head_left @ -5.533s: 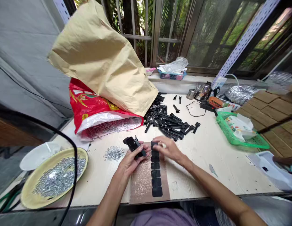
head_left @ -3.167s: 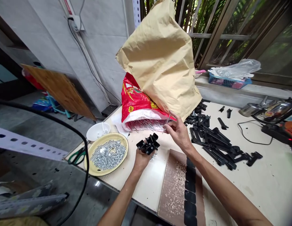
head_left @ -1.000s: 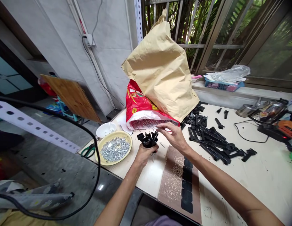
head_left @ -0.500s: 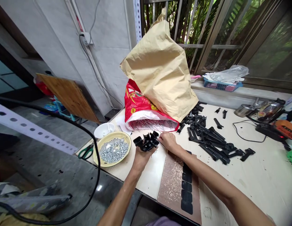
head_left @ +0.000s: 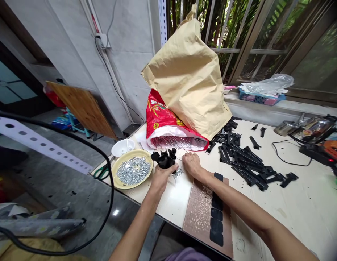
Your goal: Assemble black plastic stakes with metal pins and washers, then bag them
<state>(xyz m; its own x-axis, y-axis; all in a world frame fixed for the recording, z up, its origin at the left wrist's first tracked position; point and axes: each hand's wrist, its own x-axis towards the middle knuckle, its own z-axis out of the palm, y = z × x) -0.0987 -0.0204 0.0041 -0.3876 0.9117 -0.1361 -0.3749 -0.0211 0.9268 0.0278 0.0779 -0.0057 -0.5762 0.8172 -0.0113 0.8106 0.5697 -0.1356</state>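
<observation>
My left hand [head_left: 161,176] is closed around a bunch of black plastic parts [head_left: 164,159], held upright just above the table. My right hand [head_left: 192,165] rests on the table beside it, fingers curled down over a small heap of silver nuts [head_left: 178,173]; what its fingertips pinch is hidden. A red bag [head_left: 168,128] lies open just beyond both hands, with thin metal pins [head_left: 179,144] spilling from its mouth.
A yellow plate [head_left: 117,181] of silver nuts and a white bowl [head_left: 122,146] sit left of my hands, green scissors [head_left: 101,173] at the table edge. A brown paper bag [head_left: 188,78] leans over the red bag. Loose black parts [head_left: 243,161] lie right. A brown board [head_left: 203,214] carries black pads [head_left: 216,214].
My right hand has dropped from the black parts to the table, onto the small heap of nuts. My left hand has kept hold of the bunch of parts and turned it upright.
</observation>
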